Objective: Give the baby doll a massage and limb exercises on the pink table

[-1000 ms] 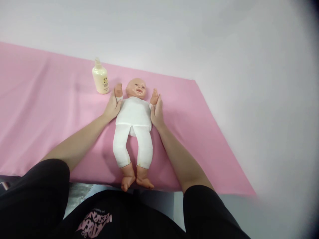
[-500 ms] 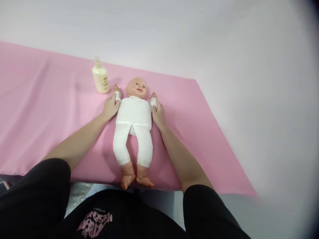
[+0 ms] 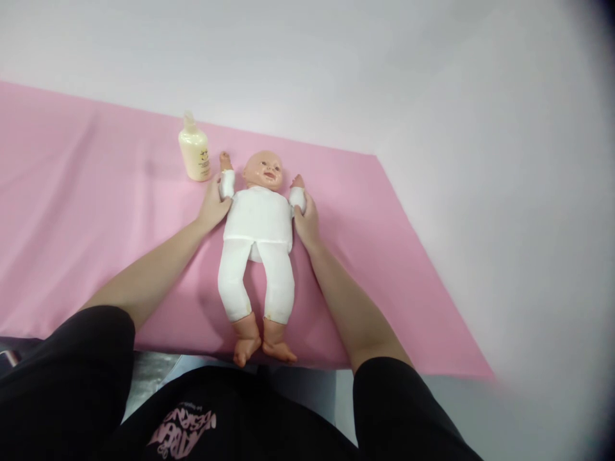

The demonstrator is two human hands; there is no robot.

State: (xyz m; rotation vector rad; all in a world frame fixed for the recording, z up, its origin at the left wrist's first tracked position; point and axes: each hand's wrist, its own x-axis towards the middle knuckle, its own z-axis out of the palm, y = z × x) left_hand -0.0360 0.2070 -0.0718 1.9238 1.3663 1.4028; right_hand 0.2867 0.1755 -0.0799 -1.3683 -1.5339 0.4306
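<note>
Nearby, lotion bottle (image 3: 195, 155) beside doll (image 3: 259, 218) (on pink cloth (image 3: 96, 211)), left hand (image 3: 213, 205), right hand (image 3: 305, 216) gripping its arms.

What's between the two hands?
Head view: the doll's white-clad torso lies between left hand and right hand, each gripping a doll arm.

Cream lotion bottle (image 3: 195, 153) upright on pink sheet (image 3: 86, 211), at 11 o'clock from frame centre. Sheet spans 9 to 4 o'clock; white wall (image 3: 432, 77) behind it.
</note>
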